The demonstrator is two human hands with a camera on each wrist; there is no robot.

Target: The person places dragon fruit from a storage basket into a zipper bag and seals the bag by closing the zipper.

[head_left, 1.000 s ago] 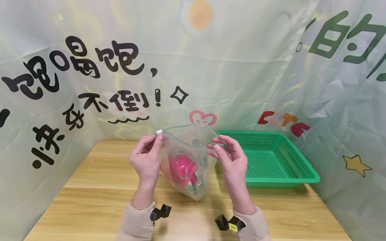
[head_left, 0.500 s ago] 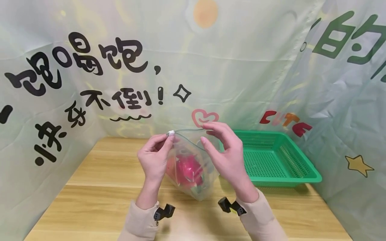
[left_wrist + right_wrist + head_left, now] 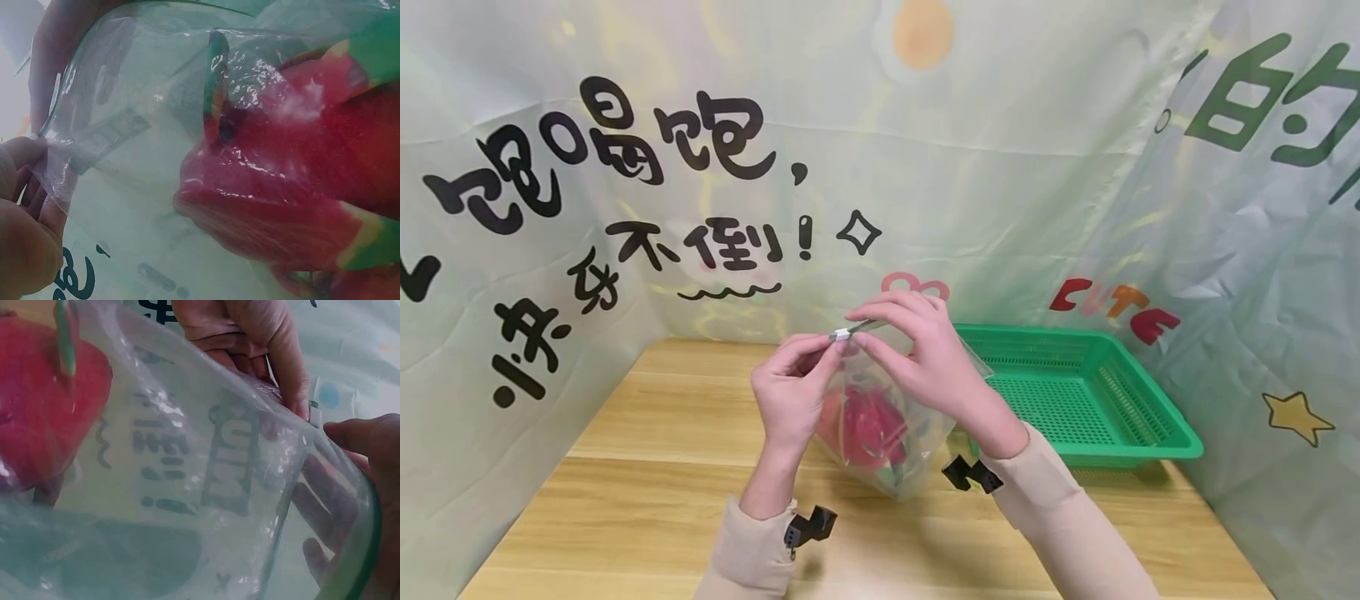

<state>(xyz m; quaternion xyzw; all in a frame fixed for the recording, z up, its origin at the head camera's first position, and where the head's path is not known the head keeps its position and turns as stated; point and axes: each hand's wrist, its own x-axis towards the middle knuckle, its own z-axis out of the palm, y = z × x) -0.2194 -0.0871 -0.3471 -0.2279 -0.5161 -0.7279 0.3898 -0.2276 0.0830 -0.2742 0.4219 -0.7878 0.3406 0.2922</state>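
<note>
A clear slider zip bag hangs upright over the table, its mouth partly open. Inside is a pink dragon fruit with green-tipped scales; something orange shows beside it. My left hand pinches the top corner of the bag by the white slider. Close to that slider, my right hand has its thumb and fingers on either side of the zip rim. In the right wrist view, the right fingers show through the film, and the left hand holds the corner.
A green perforated basket stands at the back right of the wooden table. Printed cloth walls surround the table at the back and sides.
My right hand has left the bag's right side and moved left along the rim to the slider. My left hand keeps its pinch, shifting slightly right in the view.
</note>
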